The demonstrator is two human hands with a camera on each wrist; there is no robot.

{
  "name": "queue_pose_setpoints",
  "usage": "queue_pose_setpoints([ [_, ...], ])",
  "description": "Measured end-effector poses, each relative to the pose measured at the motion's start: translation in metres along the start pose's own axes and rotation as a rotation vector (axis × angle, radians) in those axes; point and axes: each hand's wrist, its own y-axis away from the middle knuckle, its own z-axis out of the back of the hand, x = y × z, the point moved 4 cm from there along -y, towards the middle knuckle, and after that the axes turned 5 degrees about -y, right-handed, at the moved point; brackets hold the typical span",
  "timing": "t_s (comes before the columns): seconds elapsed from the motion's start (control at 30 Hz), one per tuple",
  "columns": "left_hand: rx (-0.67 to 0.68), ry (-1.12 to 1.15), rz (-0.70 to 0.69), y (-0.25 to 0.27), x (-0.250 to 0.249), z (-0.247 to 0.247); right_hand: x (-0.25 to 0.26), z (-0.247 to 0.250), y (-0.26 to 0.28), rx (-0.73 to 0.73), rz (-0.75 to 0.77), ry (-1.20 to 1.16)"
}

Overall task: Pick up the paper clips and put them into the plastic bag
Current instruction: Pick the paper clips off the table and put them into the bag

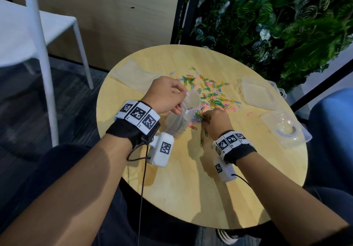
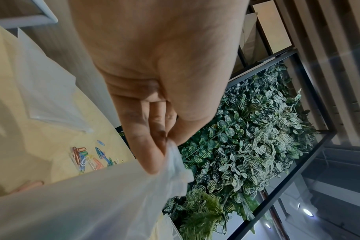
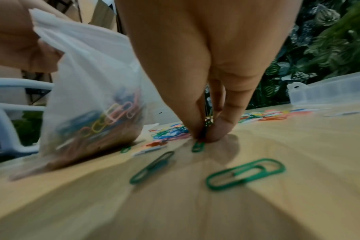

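A heap of coloured paper clips (image 1: 212, 93) lies spread over the middle of the round wooden table (image 1: 191, 198). My left hand (image 1: 168, 95) pinches the rim of a clear plastic bag (image 1: 179, 119) and holds its mouth up; the bag (image 3: 88, 100) stands on the table with several clips inside. In the left wrist view the fingers (image 2: 154, 138) pinch the bag's edge (image 2: 175, 165). My right hand (image 1: 215, 119) is down on the table just right of the bag, its fingertips (image 3: 214, 131) pinching green paper clips (image 3: 198, 146). Two loose green clips (image 3: 245, 173) lie nearer me.
An open clear plastic box (image 1: 284, 129) sits at the table's right edge, with its lid-like piece (image 1: 257, 93) behind it. A flat empty plastic bag (image 1: 133, 74) lies at the back left. A white chair (image 1: 38, 35) stands left; a leafy wall (image 1: 277, 26) rises behind.
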Motion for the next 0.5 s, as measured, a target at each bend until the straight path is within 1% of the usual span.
queue_pose_setpoints([
  [0.03,0.002,-0.001,0.001,0.0,0.001,0.0,0.001,0.001,0.0,-0.016,0.011,-0.013],
  [0.1,0.011,-0.004,-0.001,0.0,0.0,-0.001,-0.003,0.008,0.002,-0.003,-0.013,-0.062],
  [0.17,0.019,-0.002,-0.003,0.0,-0.001,-0.003,-0.014,0.015,0.004,0.002,-0.075,-0.158],
  [0.2,0.021,-0.004,-0.002,0.0,-0.001,-0.004,-0.022,0.019,0.005,-0.006,-0.128,-0.244],
  [0.23,0.025,-0.005,-0.001,0.0,-0.001,-0.006,-0.031,0.022,0.006,-0.022,-0.2,-0.392],
  [0.3,0.033,-0.004,0.001,-0.001,-0.003,-0.01,-0.041,0.029,0.012,-0.041,-0.353,-0.836],
  [0.33,0.035,-0.004,0.0,-0.001,-0.003,-0.011,-0.041,0.035,0.014,-0.034,-0.393,-1.057],
  [0.37,0.035,-0.005,0.0,-0.002,-0.003,-0.013,-0.037,0.041,0.016,-0.003,-0.4,-1.228],
  [0.43,0.037,-0.01,0.0,-0.002,-0.004,-0.016,-0.025,0.054,0.018,0.11,-0.371,-1.403],
  [0.5,0.035,-0.022,-0.004,-0.003,-0.005,-0.019,-0.008,0.063,0.022,0.234,-0.31,-1.447],
])
